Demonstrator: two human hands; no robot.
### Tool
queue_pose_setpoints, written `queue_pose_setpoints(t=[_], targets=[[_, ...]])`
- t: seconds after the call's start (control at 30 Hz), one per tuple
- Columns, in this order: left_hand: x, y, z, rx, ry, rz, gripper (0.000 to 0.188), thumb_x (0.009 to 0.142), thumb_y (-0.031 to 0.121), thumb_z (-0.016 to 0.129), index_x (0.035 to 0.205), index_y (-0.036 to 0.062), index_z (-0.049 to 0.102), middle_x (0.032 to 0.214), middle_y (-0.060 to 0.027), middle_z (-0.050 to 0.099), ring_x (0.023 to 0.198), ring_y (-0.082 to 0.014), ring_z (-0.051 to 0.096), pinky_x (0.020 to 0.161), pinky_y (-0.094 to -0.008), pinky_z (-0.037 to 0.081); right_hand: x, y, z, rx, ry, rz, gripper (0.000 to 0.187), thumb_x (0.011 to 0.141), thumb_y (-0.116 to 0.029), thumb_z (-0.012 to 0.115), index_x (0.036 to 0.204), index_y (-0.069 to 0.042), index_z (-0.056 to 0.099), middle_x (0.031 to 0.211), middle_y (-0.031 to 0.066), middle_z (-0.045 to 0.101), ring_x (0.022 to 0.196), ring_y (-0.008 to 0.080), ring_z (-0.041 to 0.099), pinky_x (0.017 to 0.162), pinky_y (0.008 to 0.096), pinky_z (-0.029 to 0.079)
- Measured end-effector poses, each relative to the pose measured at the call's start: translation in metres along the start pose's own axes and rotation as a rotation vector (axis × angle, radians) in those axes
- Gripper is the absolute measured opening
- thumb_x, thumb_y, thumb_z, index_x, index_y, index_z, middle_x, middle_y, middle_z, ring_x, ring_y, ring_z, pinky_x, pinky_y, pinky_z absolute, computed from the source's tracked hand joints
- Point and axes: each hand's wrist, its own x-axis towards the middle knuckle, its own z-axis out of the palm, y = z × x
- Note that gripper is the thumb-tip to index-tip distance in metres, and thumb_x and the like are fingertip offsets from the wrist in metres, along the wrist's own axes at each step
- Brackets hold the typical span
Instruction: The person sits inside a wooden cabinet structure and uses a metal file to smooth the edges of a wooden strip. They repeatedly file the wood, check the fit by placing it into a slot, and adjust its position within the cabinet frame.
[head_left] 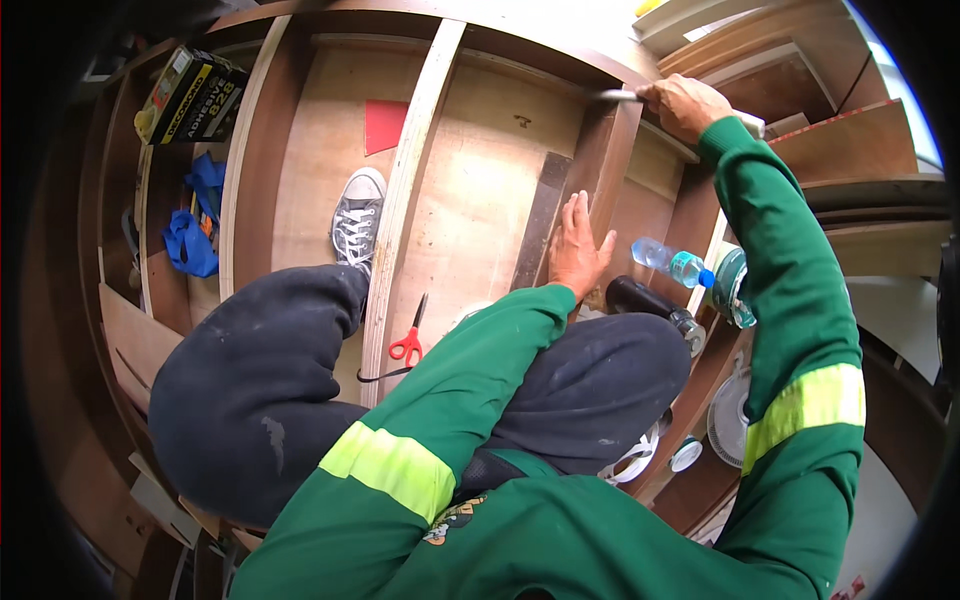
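My left hand (578,250) lies with its fingers stretched out against a brown wooden divider (608,150) of a large, shelf-like wooden frame. My right hand (688,106) is closed round a tool at the far end of that divider. A pale handle end (750,124) sticks out on one side of the fist, and a slim grey end (616,96) on the other, over the divider's top. The fist hides the tool's middle, so its exact kind cannot be made out.
Red-handled scissors (406,347) lie by a pale beam (408,190). My shoe (357,222) stands inside the frame near a red piece (385,126). To the right are a water bottle (668,262) and a dark cylinder (645,303). An adhesive box (205,98) sits far left.
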Motion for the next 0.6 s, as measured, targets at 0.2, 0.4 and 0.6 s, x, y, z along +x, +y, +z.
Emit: queue_pose_setpoints(t=[0.2,0.4,0.6], targets=[[-0.002,-0.001,0.005,-0.005,0.019,0.022,0.085,0.091,0.029,0.072,0.155,-0.0028,0.025,0.152,-0.0271,0.038,0.139,-0.0448,0.042,0.115,-0.0479,0.04,0.001,0.034,0.013,0.135,0.022,-0.079,0.029,0.088,-0.013,0.057,0.106,-0.019,0.079,0.087,0.0127,0.075,0.083,0.0328,0.073,0.075,0.0447,0.058],[0.002,-0.002,0.006,-0.016,0.01,0.005,0.085,0.092,0.029,0.071,0.155,-0.0029,0.025,0.152,-0.0272,0.038,0.14,-0.0448,0.041,0.115,-0.0479,0.039,0.048,0.055,-0.006,0.112,-0.009,-0.106,0.034,0.089,-0.008,0.057,0.114,-0.016,0.077,0.093,0.0112,0.074,0.091,0.0298,0.069,0.081,0.0411,0.055],[-0.001,-0.003,0.005,0.005,0.005,0.013,0.085,0.091,0.029,0.072,0.155,-0.0032,0.026,0.152,-0.0275,0.037,0.141,-0.0448,0.041,0.115,-0.0474,0.039,0.037,0.063,-0.021,0.087,-0.03,-0.184,0.027,0.087,-0.012,0.064,0.109,-0.012,0.079,0.1,0.0165,0.072,0.099,0.0318,0.066,0.087,0.0425,0.053]])
